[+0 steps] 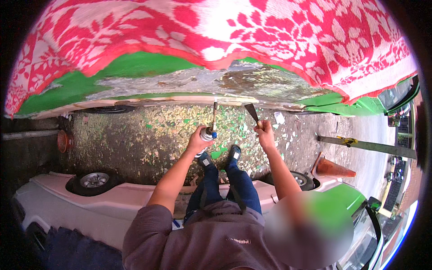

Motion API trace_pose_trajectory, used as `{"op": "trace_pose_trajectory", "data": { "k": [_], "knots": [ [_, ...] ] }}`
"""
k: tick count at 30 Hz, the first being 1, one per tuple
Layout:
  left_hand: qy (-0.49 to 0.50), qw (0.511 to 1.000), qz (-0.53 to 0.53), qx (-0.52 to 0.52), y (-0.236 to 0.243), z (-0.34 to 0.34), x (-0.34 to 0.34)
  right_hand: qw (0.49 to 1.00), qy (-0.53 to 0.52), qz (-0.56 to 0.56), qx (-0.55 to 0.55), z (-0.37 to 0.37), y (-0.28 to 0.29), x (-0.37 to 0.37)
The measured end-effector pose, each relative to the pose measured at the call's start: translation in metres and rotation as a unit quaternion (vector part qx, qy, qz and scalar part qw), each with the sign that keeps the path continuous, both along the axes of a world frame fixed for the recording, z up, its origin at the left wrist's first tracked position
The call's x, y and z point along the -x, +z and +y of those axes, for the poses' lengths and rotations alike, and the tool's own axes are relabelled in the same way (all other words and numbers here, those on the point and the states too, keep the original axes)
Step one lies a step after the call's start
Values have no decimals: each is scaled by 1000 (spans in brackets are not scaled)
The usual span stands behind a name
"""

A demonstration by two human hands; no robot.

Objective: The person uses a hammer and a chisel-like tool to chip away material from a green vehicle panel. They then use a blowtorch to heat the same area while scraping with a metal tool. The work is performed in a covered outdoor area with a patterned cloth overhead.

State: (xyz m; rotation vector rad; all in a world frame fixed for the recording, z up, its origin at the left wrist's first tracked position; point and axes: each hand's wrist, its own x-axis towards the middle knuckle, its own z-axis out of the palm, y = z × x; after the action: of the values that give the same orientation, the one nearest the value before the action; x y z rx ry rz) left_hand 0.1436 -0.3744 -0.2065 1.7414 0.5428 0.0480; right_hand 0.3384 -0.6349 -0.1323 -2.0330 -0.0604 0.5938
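My left hand (196, 141) is closed round a blow torch (209, 133), a small gas canister with a blue knob and a long metal nozzle. The nozzle points away from me, at the lower edge of a green vehicle's side panel (166, 83). Much of that panel is stripped to greyish metal with brown patches; whether a flame burns is hard to see. In my right hand (266, 134) is a scraper (252, 112), gripped by its handle, its dark flared blade tilted toward the panel and seemingly apart from it. A red and white patterned cloth (288, 33) drapes over the vehicle's upper part.
Green and cream paint flakes (166, 123) litter the ground around my feet. Close behind me stands a white and green vehicle (135, 191). An orange cone (334, 167) and a pole (373, 147) are to the right, a reddish basket (65, 141) at far left.
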Motion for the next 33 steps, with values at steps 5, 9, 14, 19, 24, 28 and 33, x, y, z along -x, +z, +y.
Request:
{"op": "trace_pose_trajectory", "data": {
  "k": [5,9,14,19,24,28,33],
  "knots": [
    [-21,999,-12,-40,-4,-2,-14,997,5,-49,65,12,-4,-9],
    [-17,999,-3,-29,6,5,-21,990,53,-106,79,22,13,-17],
    [-30,997,9,-68,-6,18,-20,966,117,-201,112,24,7,-34],
    [-28,998,23,-42,-5,17,-27,969,151,-168,100,29,1,-42],
    [-40,997,16,-62,-1,17,-29,942,206,-210,162,54,22,-44],
    [-54,998,30,-1,0,20,-37,921,212,-279,172,52,9,-54],
    [-72,995,38,-56,-1,20,-40,915,212,-280,199,39,8,-63]
  ]
}}
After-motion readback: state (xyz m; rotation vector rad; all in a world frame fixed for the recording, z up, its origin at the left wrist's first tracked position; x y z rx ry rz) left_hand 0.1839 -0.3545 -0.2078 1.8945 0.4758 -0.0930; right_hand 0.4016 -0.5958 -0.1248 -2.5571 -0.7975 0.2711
